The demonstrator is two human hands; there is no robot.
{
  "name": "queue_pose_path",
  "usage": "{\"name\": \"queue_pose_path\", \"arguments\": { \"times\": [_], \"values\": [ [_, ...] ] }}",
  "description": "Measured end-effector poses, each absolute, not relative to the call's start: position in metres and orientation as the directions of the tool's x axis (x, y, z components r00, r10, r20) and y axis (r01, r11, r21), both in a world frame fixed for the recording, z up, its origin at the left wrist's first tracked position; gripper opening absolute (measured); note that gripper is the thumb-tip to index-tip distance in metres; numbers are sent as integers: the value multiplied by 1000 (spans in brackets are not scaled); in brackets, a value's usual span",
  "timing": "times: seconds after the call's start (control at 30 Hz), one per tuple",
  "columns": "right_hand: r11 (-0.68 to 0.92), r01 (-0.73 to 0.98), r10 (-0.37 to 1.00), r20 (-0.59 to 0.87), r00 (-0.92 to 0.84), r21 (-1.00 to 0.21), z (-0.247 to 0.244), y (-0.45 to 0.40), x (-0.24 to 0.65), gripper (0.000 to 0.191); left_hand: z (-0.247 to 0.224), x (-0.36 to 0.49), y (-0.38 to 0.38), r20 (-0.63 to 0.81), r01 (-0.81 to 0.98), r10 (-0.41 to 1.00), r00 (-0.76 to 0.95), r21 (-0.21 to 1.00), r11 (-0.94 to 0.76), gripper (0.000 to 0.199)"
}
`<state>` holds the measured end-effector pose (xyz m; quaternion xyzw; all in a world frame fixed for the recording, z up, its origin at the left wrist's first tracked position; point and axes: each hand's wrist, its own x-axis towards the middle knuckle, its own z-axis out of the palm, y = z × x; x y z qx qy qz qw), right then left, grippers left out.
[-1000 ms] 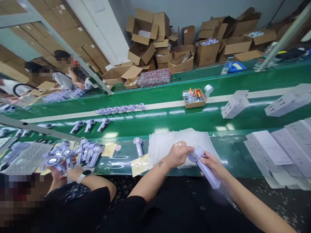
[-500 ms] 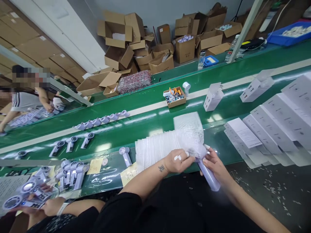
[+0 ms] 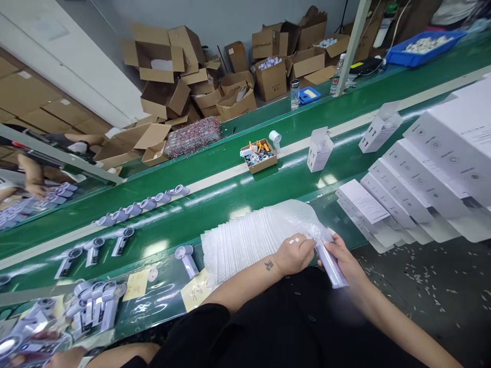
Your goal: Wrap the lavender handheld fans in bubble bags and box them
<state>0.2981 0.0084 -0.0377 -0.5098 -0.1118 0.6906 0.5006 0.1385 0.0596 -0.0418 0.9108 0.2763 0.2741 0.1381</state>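
Note:
In my right hand (image 3: 340,254) is a pale purple handheld fan (image 3: 333,267), its handle slanting down toward my body. The fan's head end is tucked in the mouth of a clear bubble-wrap bag (image 3: 315,231). My left hand (image 3: 294,255) is closed on the bag's edge, close beside the fan; its fingertips are partly hidden. White marks show on that hand's fingers. Beneath and left of the bag lies a fanned-out stack of bubble bags (image 3: 245,239). Another handheld fan (image 3: 186,260) lies on the bench left of the stack.
White boxes (image 3: 418,184) stand in overlapping rows on the right. Across the green conveyor (image 3: 215,204) are a small carton of parts (image 3: 264,156), open white boxes (image 3: 319,150) and rows of fans (image 3: 140,206). At lower left, a co-worker's hands (image 3: 65,358) are near piled fans (image 3: 95,304).
My view has swung right, so the scene sits farther left. The bag's raised far end has come down over the stack. Both hands keep their hold on bag and fan.

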Motion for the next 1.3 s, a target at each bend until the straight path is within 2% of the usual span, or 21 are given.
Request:
{"name": "queue_pose_path", "arguments": {
  "times": [0.1, 0.2, 0.27, 0.33, 0.43, 0.53, 0.67, 0.77, 0.83, 0.87, 0.97, 1.0, 1.03, 1.1, 1.17, 1.23, 1.27, 1.3],
  "values": [
    [-514, -606, 702, -703, 110, -608, -38, 6, 309, 35, -38, 155, 64, 292, 444, 709, 643, 612, -654, 14],
    [-630, -497, 650, -756, 83, -596, -30, 4, 328, 27, -25, 173, 75, 72, 529, 851, 521, 755, -388, 14],
    [-657, -313, 686, -716, 129, -686, -18, 4, 345, 26, -12, 181, 81, -46, 555, 876, 480, 789, -263, 16],
    [-629, -57, 758, -628, 178, -775, -3, 6, 362, 25, 1, 184, 86, -131, 535, 867, 481, 827, -172, 16],
    [-520, 210, 854, -514, 87, -828, 23, 7, 378, 26, 17, 183, 90, -277, 399, 837, 472, 914, 78, 17],
    [-456, 208, 880, -473, -37, -865, 38, 7, 379, 28, 28, 181, 98, -345, 252, 793, 501, 935, 248, 27],
    [-488, 118, 863, -499, -81, -865, 39, 9, 379, 31, 35, 181, 105, -403, 273, 726, 557, 915, 298, 31],
    [-481, 52, 874, -484, -42, -875, 39, 11, 387, 30, 46, 176, 106, -324, 225, 761, 563, 945, 236, 33],
    [-447, -18, 892, -445, -76, -894, 42, 12, 391, 30, 57, 167, 109, -211, 180, 776, 594, 975, 128, 33],
    [-419, -69, 906, -412, -99, -905, 44, 12, 391, 29, 63, 162, 112, -139, 160, 755, 640, 986, 46, 39],
    [-323, -275, 940, -274, -201, -906, 46, 20, 376, 28, 74, 154, 122, 58, 122, 553, 831, 951, -284, 89],
    [-300, -349, 947, -234, -220, -888, 45, 23, 367, 28, 73, 156, 123, 77, 127, 472, 878, 914, -386, 102],
    [-275, -421, 957, -203, -209, -864, 42, 27, 358, 29, 69, 160, 124, 69, 149, 416, 907, 870, -470, 103],
    [-208, -528, 978, -187, -94, -823, 31, 33, 344, 29, 55, 173, 120, 26, 258, 424, 905, 760, -596, 75],
    [-120, -559, 959, -242, 148, -821, 10, 35, 344, 27, 37, 185, 114, 13, 420, 526, 851, 585, -694, 41],
    [-79, -529, 826, -353, 440, -845, -20, 32, 359, 30, 22, 191, 109, 54, 516, 569, 820, 361, -777, 25],
    [-85, -514, 704, -417, 575, -854, -37, 31, 370, 40, 16, 191, 108, 81, 511, 546, 834, 259, -820, 22],
    [-117, -539, 604, -491, 628, -834, -54, 31, 381, 55, 12, 190, 107, 105, 481, 503, 858, 179, -858, 22]
  ]
}}
